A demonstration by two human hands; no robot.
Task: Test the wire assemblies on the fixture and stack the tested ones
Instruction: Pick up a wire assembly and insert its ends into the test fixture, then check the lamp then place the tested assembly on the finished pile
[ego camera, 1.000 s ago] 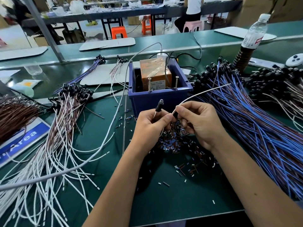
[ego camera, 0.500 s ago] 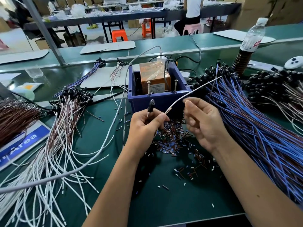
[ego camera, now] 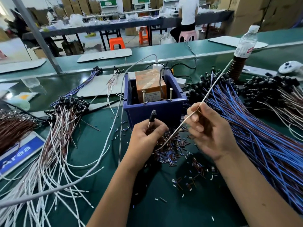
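Hands (ego camera: 147,133) before blue bin (ego camera: 155,110) holding orange box (ego camera: 150,86).

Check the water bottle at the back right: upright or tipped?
Upright. The bottle stands on its base with its cap on top, behind the blue wire pile.

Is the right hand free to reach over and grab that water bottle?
Probably not yet: the right hand is pinching a white wire, and the bottle stands far back beyond the heap of blue wires.
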